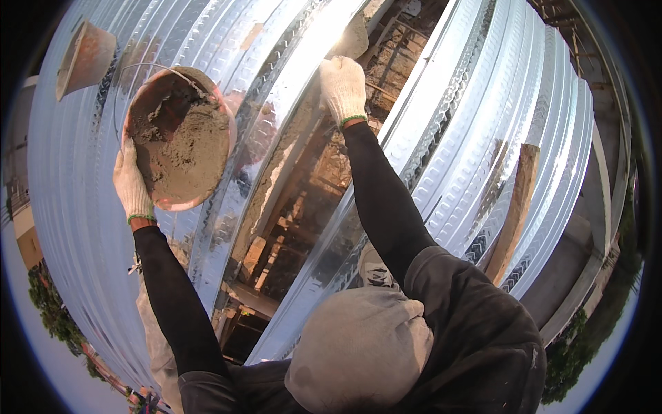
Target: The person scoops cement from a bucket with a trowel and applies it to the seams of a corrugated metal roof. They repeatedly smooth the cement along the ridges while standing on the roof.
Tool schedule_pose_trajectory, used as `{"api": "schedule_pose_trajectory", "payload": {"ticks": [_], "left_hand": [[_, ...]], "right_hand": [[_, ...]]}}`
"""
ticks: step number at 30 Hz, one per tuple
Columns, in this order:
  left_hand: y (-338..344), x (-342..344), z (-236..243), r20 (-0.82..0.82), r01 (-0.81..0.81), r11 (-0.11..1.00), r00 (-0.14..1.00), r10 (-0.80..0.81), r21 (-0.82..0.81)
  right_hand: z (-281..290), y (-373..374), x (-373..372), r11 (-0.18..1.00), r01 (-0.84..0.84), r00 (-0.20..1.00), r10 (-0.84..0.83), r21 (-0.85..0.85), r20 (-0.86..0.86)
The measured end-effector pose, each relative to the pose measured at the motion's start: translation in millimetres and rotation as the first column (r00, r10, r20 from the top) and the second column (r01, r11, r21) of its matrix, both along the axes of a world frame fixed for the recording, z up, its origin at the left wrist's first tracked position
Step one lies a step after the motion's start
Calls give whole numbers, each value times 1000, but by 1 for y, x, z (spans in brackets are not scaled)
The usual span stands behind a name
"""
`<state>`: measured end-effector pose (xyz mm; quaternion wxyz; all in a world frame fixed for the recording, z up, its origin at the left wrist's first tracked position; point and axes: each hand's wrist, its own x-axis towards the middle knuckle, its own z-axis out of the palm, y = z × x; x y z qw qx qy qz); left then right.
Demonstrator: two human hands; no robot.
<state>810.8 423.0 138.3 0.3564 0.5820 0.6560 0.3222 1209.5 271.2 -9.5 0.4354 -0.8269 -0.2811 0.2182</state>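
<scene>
My left hand [134, 185], in a cream knitted glove with a green cuff, grips the near left rim of a round bucket [229, 131]. Wet grey-brown mortar [189, 148] fills much of the bucket, with a scooped hollow toward the back; a thin wire handle arcs over its far side. My right hand [343, 86], gloved alike, is closed in a fist beyond the open gap in the decking. Just past its knuckles shows a mortar-smeared trowel blade [353, 38]; the handle is hidden inside the fist.
Ribbed shiny metal decking [414, 207] spreads on both sides of a long open gap [296, 221], where a concrete edge and wood pieces show below. Another bucket [89, 58] lies tipped at the far left. A wooden plank [517, 207] lies at the right.
</scene>
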Motion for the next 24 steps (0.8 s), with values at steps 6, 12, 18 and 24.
{"api": "schedule_pose_trajectory", "payload": {"ticks": [6,12,18,24], "left_hand": [[4,0,-8,23,35,999,999,-35,1],[6,-5,-7,6,26,1000,1000,-26,-6],[7,-5,-9,12,14,1000,1000,-14,3],[3,2,-9,8,25,1000,1000,-25,3]], "right_hand": [[-23,0,-6,967,233,965,-217,104,-147],[-14,-15,-23,994,39,983,-56,99,177],[-26,-12,-36,990,85,989,-98,116,113],[-46,-10,-53,972,207,978,-207,108,-8]]}}
